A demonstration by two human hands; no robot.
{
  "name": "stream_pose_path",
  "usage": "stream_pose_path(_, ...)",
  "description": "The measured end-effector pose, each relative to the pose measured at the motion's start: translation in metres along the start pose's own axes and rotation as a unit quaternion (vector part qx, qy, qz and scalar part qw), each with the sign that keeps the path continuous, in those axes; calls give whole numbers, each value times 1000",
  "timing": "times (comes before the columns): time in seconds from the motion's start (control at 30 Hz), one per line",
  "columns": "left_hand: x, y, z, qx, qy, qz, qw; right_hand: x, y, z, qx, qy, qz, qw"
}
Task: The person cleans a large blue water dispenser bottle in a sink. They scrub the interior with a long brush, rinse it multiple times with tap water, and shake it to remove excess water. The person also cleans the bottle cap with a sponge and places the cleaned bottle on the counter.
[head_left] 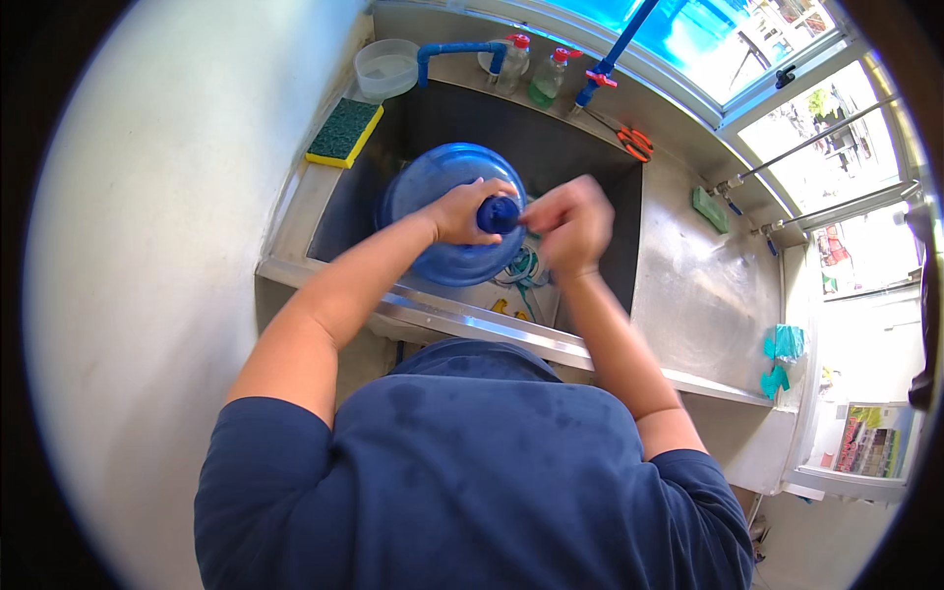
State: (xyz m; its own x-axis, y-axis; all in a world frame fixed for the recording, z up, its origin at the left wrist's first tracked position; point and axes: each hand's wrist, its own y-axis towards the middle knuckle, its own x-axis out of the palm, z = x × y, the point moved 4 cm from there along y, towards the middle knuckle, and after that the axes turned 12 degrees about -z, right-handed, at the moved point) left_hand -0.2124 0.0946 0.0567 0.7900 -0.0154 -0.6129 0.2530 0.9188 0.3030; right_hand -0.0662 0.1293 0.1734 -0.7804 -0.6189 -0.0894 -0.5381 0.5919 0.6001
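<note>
The bottle (447, 211), neck gripped by the left hand (462, 211), is best steadied while the clenched right hand (570, 226), at three o'clock, works the cap (499, 214).

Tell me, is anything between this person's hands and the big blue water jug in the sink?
Nothing visible. The left hand already grips the neck of the blue jug, which sits in the sink. The right hand, blurred, is right beside the neck, with nothing between them.
</note>
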Motion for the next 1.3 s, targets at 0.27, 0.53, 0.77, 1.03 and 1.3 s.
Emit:
stream_pose_path(0.27, 6, 12, -5, -49, 10, -75, 996, -104, 85, -72, 59, 224, -185, 955)
stream_pose_path(0.53, 27, -7, 6, -72, 37, 117, 990, 27, -11, 15, 24, -82, -44, 995)
stream_pose_path(0.77, 3, 14, -11, -70, 24, -191, 979, -108, 87, -80, 12, 93, -221, 971)
stream_pose_path(1.03, 37, -7, 19, -115, 21, 122, 986, 17, -12, 28, 151, -25, -80, 985)
stream_pose_path(1.3, 18, 29, -8, -45, -4, -171, 984, -102, 95, -113, 67, 140, -106, 982)
